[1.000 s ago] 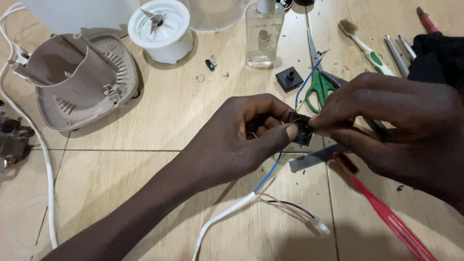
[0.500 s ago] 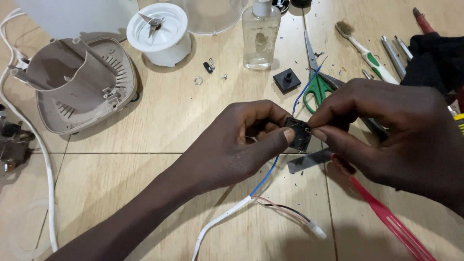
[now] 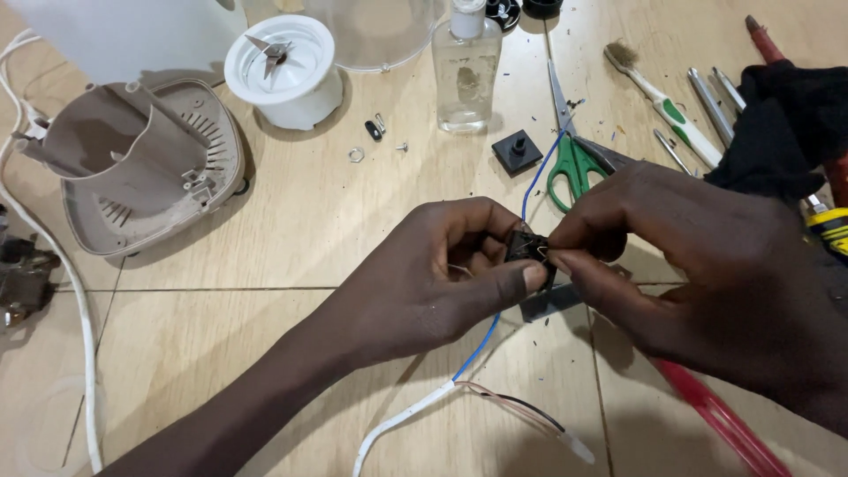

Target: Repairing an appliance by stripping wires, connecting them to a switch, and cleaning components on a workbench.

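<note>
At frame centre I see my left hand point(image 3: 442, 274) and right hand point(image 3: 698, 265) pinching a small black switch point(image 3: 528, 250), fingers closed; clear unlabelled bottle point(image 3: 465, 71) stands upper centre.

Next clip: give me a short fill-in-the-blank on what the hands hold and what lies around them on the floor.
1. Both the left hand and the right hand pinch one small ____ part.
2. The wire rising from that part is ____.
3. The scissors have ____ handles.
4. The white blade base stands beside a ____ plastic housing.

Missing words: black; blue; green; beige
</note>
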